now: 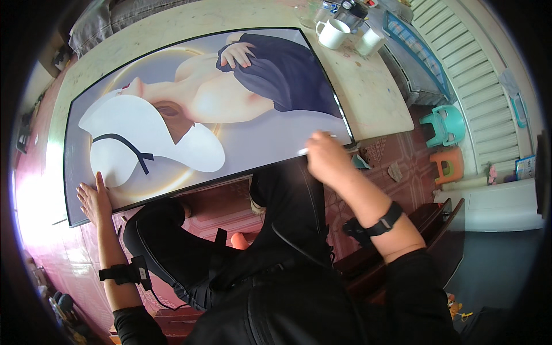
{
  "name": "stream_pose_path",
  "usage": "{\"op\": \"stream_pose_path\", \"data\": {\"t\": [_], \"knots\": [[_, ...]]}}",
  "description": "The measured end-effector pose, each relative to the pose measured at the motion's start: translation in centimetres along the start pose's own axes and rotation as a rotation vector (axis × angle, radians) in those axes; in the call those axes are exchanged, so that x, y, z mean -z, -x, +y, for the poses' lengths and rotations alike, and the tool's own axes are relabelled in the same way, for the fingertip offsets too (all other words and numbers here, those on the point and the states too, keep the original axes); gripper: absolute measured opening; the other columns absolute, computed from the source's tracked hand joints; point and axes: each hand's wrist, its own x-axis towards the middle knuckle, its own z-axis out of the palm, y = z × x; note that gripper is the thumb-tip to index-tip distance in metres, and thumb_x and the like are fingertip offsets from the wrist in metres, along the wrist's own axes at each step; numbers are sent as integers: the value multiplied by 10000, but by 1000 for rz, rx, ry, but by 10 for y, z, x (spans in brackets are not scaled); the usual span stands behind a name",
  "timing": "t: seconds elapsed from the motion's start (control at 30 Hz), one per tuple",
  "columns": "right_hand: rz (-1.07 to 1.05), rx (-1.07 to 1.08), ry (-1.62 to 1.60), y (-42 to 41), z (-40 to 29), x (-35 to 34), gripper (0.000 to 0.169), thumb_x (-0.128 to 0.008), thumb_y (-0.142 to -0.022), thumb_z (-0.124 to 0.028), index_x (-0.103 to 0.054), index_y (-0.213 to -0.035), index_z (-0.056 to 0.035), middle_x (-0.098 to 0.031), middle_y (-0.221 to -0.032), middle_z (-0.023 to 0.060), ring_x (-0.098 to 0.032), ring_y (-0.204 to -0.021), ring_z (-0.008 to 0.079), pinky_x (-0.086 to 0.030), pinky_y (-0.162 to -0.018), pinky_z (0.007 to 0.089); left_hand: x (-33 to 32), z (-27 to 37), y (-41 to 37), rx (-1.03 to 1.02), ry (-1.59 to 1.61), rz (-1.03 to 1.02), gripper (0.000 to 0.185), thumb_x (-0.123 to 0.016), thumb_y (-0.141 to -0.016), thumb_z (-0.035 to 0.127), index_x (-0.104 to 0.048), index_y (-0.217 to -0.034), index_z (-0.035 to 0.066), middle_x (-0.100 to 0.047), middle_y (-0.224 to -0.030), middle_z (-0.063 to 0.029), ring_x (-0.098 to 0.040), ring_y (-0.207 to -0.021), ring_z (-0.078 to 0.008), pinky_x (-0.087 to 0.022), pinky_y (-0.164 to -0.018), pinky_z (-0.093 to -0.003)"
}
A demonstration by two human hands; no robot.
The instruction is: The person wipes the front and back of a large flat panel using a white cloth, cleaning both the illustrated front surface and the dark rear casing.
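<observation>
A large framed picture (267, 138) of a bare-shouldered figure in a white hat and dark cloth lies face up, tilted across the tabletop (379, 103). Its thin black frame overhangs the near table edge above my lap. My left hand (95, 200) rests spread on the picture's near left corner, gripping nothing. Over the near right part of the picture, my right hand (326, 158) is curled around a slim white object (303, 152). Motion blur and my fingers hide most of that object, so its kind is unclear.
A white mug (333, 33), a white cup (370, 42) and a dark-lidded clear bottle (351, 15) stand at the table's far right. Turquoise (444, 125) and orange (447, 165) plastic stools are on the tiled floor to the right. A grey sofa (125, 17) lies beyond the table.
</observation>
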Motion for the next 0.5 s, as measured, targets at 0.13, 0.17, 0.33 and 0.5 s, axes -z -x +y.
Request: {"op": "stream_pose_path", "data": {"t": [0.13, 0.17, 0.33, 0.5], "knots": [[33, 312, -133, -19, -81, -17, 109, -495, -717, -64, -569, -695, 12, -528, -792, 148, -539, -795, 299, -457, -708, 382, -2, 2, 0, 7, 22, -4, 925, -257, -776, 718, -191, -1363, 7, -177, -1425, -168, -149, -1330, -270, -137, -1057, -445], [20, 382, -209, -26, -97, -17, 107, -493, -716, -57, -562, -687, 19, -530, -786, 153, -546, -781, 304, -458, -719, 383, -3, 2, 0, 2, 29, -8, 918, -257, -781, 712, -191, -1363, 5, -179, -1424, -168, -149, -1329, -270, -136, -1057, -442], [-254, 139, -1369, -46, -82, -5, 399, -468, -720, 38, -515, -1108, -38, -581, -944, 66, -545, -852, 141, -425, -796, 276, -8, -19, -7, -30, 84, 30, 870, -252, -814, 671, -191, -1361, -2, -189, -1422, -168, -149, -1329, -269, -132, -1061, -425], [101, -361, -1618, -11, 39, 18, 289, -456, -801, 20, -487, -1080, -47, -553, -979, 68, -557, -857, 157, -448, -746, 265, -11, -9, -2, -90, 233, 110, 801, -254, -849, 618, -222, -1351, -5, -221, -1410, -171, -165, -1324, -272, -129, -1060, -419]]}}
